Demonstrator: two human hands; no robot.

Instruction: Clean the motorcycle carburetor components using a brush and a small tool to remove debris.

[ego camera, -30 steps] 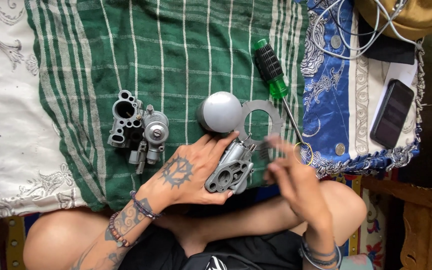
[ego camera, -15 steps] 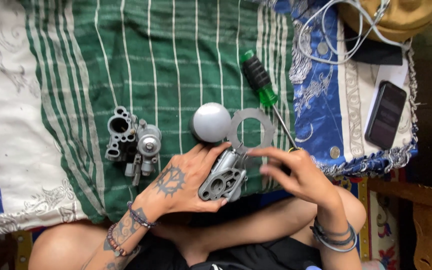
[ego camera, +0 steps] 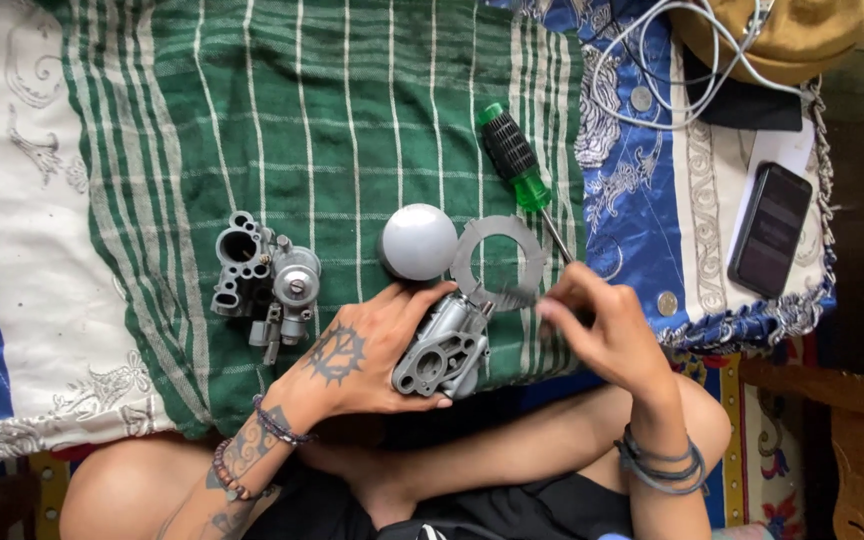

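No container shows among the parts on the green striped cloth (ego camera: pixel 352 130). The left hand (ego camera: pixel 357 355) lies palm down, fingers curled around a grey metal housing (ego camera: pixel 442 350) at the cloth's near edge, just below the grey dome (ego camera: pixel 418 241). The right hand (ego camera: pixel 602 330) hovers palm down, fingertips pinched at the rim of the flat grey ring gasket (ego camera: pixel 498 262) beside the green screwdriver (ego camera: pixel 514 160)

Soft, even daylight, no hard shadows anywhere. The surface is layered fabric: a green cloth with white stripes (ego camera: pixel 352 130) in the middle, a white-and-blue patterned sheet (ego camera: pixel 22 230) on the left, and shiny blue embroidered fabric (ego camera: pixel 642 200) on the right. Dark carved wooden furniture (ego camera: pixel 857 420) sits at the near right edge.
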